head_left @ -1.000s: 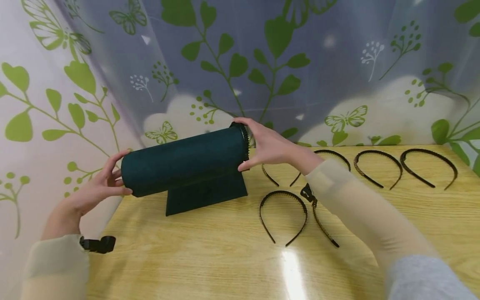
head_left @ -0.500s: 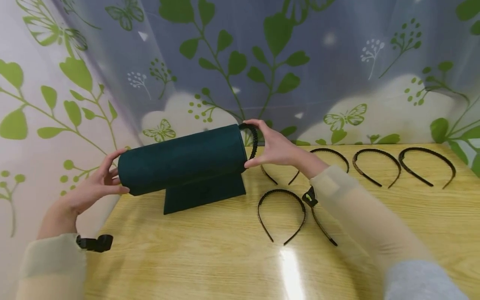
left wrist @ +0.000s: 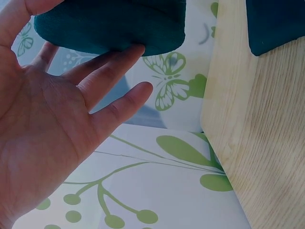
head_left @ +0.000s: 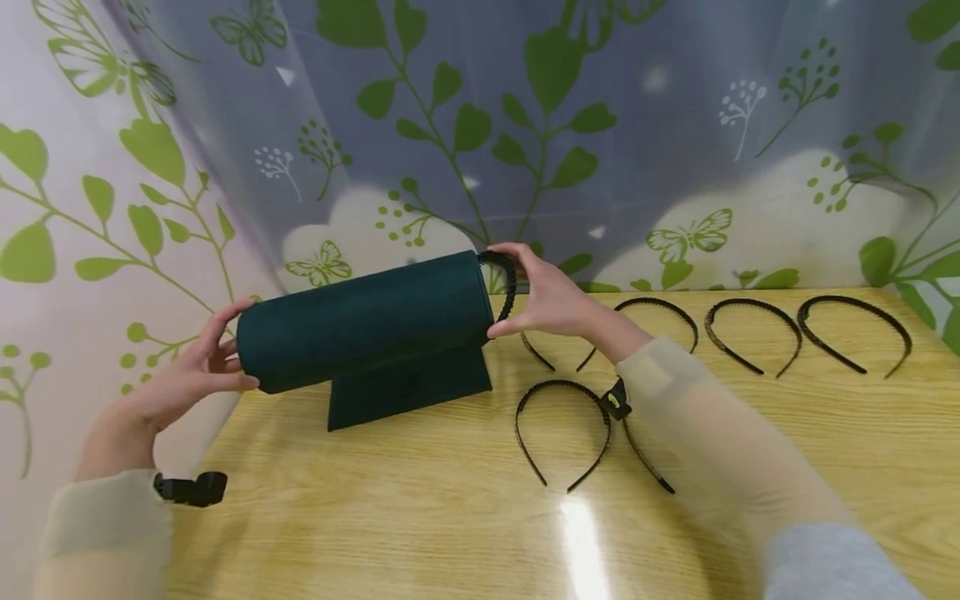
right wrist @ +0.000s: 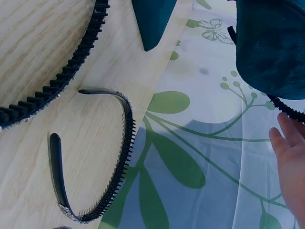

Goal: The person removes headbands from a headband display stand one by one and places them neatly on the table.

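Observation:
A dark green padded headband stand (head_left: 367, 321), a long roll on a flat foot, stands on the table at the left. My left hand (head_left: 191, 367) holds the roll's left end, index finger on top and thumb below. In the left wrist view several fingers (left wrist: 102, 78) spread under that end. At the other end, my right hand (head_left: 551, 296) holds a black toothed headband (head_left: 510, 287), fingers at its top and thumb low. This headband bulges out past the roll's right end. The roll hides part of its arms.
Several more black headbands lie on the wooden table (head_left: 420, 517): one headband (head_left: 564, 385) in front of the right hand, another headband (head_left: 648, 458) partly under the right sleeve, and a row with a headband (head_left: 858, 304) at its right end. A patterned curtain (head_left: 637, 167) hangs behind.
My right hand has drawn the headband rightward from around the roll's right end, so a gap shows between them. Over the last half second both hands stay nearly still.

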The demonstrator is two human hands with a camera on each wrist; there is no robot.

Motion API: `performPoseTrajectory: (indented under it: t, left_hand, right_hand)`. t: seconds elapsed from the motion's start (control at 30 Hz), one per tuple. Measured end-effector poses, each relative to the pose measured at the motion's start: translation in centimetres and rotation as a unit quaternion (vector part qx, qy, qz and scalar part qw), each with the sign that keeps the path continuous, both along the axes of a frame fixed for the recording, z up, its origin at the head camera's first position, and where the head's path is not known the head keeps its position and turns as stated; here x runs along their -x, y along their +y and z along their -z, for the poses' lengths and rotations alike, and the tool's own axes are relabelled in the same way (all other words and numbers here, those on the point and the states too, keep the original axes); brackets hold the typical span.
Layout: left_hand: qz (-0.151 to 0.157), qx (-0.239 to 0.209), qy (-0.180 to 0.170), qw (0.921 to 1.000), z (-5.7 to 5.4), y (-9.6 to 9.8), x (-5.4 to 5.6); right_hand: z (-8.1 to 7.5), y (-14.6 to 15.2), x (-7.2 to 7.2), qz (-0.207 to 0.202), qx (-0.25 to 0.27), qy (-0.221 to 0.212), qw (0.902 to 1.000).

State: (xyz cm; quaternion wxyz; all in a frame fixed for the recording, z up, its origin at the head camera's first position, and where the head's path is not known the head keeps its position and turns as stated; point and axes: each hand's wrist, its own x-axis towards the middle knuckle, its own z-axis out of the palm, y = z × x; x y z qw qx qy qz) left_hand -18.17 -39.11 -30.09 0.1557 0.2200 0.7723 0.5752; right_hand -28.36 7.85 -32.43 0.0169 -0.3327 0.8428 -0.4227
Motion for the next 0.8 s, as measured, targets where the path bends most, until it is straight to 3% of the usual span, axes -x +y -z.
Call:
performPoseTrajectory:
  t: [0.43, 0.67, 0.8]
  left_hand:
    - [-0.007, 0.004, 0.000, 1.0000, 0.2, 0.0, 0.2]
    - [-0.008, 0.004, -0.009, 0.9999, 0.4, 0.3, 0.3]
    - [-0.008, 0.004, -0.003, 1.0000, 0.2, 0.0, 0.2]
  right_hand:
    - [1.0, 1.0, 0.0, 0.020, -0.013, -0.010, 0.9997]
    - [1.7, 3.8, -0.5, 0.063, -0.036, -0.031, 0.9969]
    - [1.5, 5.9, -1.1, 0.075, -0.038, -0.022, 0.9962]
